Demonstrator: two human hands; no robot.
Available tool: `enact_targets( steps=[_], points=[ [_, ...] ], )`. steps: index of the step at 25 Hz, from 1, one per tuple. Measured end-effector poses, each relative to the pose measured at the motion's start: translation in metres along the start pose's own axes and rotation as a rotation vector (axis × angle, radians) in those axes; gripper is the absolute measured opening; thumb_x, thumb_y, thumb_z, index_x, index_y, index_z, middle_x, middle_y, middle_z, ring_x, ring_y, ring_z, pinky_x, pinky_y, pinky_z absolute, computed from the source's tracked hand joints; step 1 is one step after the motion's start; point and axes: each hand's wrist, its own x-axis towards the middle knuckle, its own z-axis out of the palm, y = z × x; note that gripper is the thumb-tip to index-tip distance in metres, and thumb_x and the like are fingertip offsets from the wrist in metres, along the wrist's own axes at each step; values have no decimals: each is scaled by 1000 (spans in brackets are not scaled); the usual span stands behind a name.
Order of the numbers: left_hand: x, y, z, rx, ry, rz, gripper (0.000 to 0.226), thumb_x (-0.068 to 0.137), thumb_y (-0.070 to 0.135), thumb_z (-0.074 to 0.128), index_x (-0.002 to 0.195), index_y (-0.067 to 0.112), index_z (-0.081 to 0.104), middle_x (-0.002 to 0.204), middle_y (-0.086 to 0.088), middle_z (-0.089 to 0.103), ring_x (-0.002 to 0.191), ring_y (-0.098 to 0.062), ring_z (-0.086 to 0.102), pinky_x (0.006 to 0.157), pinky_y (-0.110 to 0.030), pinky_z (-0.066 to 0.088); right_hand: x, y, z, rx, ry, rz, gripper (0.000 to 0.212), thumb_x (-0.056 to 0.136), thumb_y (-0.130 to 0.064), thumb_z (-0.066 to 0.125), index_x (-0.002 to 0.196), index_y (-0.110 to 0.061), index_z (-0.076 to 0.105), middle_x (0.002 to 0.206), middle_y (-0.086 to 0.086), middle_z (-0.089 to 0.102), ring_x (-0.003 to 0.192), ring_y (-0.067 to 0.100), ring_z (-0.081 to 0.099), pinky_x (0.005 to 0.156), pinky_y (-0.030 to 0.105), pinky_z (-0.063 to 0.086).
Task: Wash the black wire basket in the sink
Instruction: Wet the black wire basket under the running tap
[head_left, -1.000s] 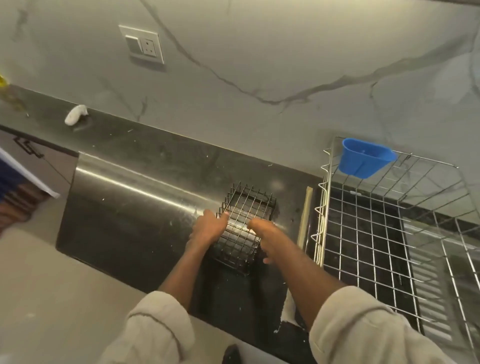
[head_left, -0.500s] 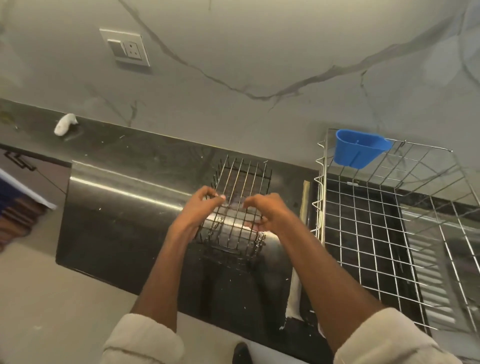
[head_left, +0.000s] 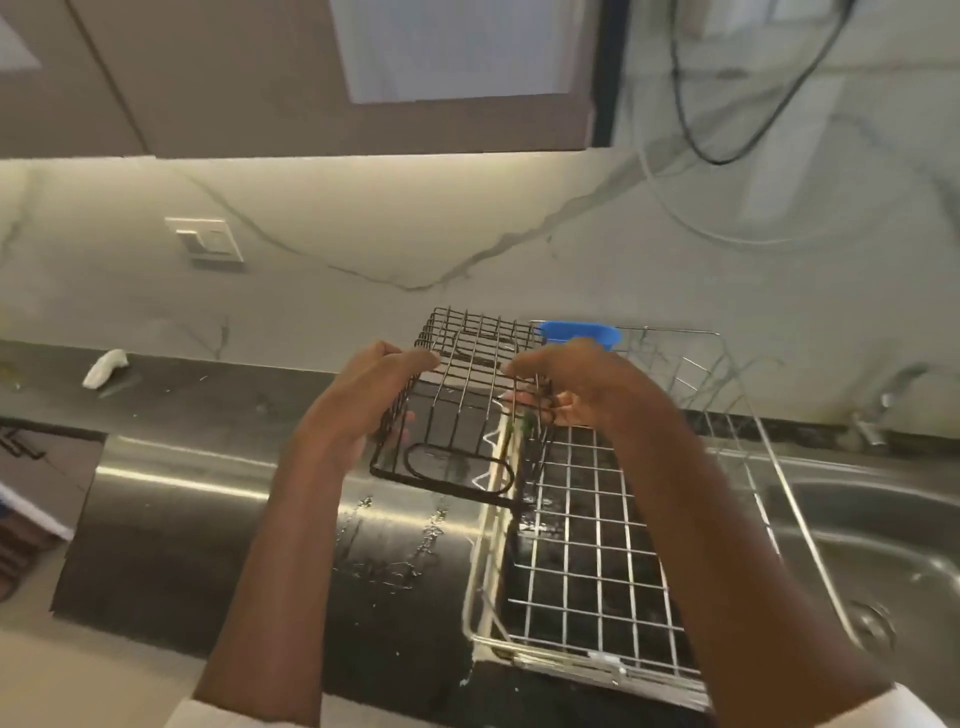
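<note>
Black wire basket (head_left: 467, 405) is held between both hands above the bench (head_left: 208, 400): left hand (head_left: 363, 400) grips at 9 o'clock, right hand (head_left: 576, 389) at 3 o'clock.

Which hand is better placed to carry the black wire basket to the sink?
Probably the right hand. Both hands grip the black wire basket, but the sink lies to the right, beyond the silver dish rack. The left hand holds the far side.
</note>
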Motion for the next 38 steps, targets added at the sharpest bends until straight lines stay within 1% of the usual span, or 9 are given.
enact_targets(
  steps=[5,10,12,16,20,26,30,33,38],
  points=[
    [-41,23,116,-55,-122,-10,55,91,53,79,128,20,56,130,-13,64,105,-28,65,83,-51,63,-64,28,-123,-43,143,-164,21,83,-15,82,98,-7,69,66,5,65,52,13,58,42,18,42],
    [-68,39,257,-234,-271,-52,96,69,72,89,142,21,55,116,-2,69,90,-19,68,75,-43,62,-127,89,-258,-13,275,-304,28,80,-15,86,105,-13,72,90,5,77,52,6,63,47,20,48],
    [-76,40,303,-222,-327,-42,91,70,65,93,139,18,58,103,-3,69,82,-18,66,70,-41,58,-144,119,-298,11,299,-330,30,81,-12,85,108,-15,71,93,2,77,63,5,69,53,23,54],
    [-96,50,393,-143,-463,52,66,72,36,100,122,26,59,118,-1,73,106,-20,70,96,-46,56,-163,182,-376,4,444,-409,33,82,-13,85,111,-19,70,103,11,74,89,18,71,74,36,57],
    [-94,58,464,-122,-531,190,67,78,15,95,123,28,48,117,-2,66,102,-9,63,76,-21,42,-168,222,-439,77,497,-477,44,80,-23,87,119,-18,66,120,10,71,114,33,67,97,55,53],
    [-81,41,557,-324,-434,91,64,68,20,98,117,7,60,114,-18,68,98,-21,67,79,-27,47,-155,249,-484,79,936,-378,83,71,-48,89,140,-26,48,133,-1,56,121,19,58,94,37,52],
    [-87,-14,598,-568,-315,-234,49,53,34,95,93,18,71,94,-10,74,93,-29,71,92,-56,58,-130,294,-492,562,521,-121,55,91,-57,69,136,-26,62,133,4,67,122,30,65,93,50,54],
    [-100,-39,614,-630,-386,-350,62,52,32,97,105,16,68,96,-6,69,88,-25,64,86,-45,52,-108,311,-519,672,465,-124,33,90,-38,74,118,-20,69,100,8,69,83,24,69,76,42,55],
    [-72,-59,602,-752,-223,-350,46,94,55,68,119,16,70,107,-10,74,103,-32,72,101,-59,55,-83,321,-597,575,379,-142,47,81,-22,81,125,-25,63,84,-5,62,60,11,46,57,32,37]
  ],
)
